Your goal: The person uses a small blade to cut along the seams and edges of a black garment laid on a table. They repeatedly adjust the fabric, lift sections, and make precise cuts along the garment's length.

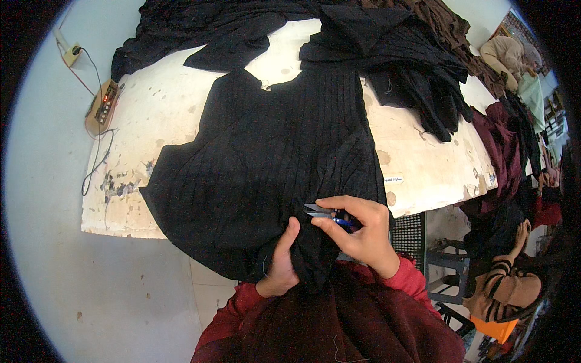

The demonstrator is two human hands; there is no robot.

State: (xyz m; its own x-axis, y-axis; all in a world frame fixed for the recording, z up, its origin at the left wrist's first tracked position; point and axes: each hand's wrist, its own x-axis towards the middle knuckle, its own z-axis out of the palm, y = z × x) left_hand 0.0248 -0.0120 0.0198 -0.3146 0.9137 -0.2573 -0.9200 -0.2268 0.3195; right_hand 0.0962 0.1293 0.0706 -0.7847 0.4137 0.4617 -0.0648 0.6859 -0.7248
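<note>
A black pleated garment is spread over the pale table and hangs past its near edge. My left hand grips the garment's near edge, thumb on top and the other fingers hidden beneath the cloth. In my right hand are small thread snips with a blue part, pinched between thumb and fingers. Their blades point left over the cloth, slightly apart, just right of my left thumb. Whether a thread lies between the blades is too small to tell.
The worn, stained table carries more black cloth along its far side. Maroon cloth drapes off the right end. A power strip with cables sits at the left edge. Other people are at the right, near a dark stool.
</note>
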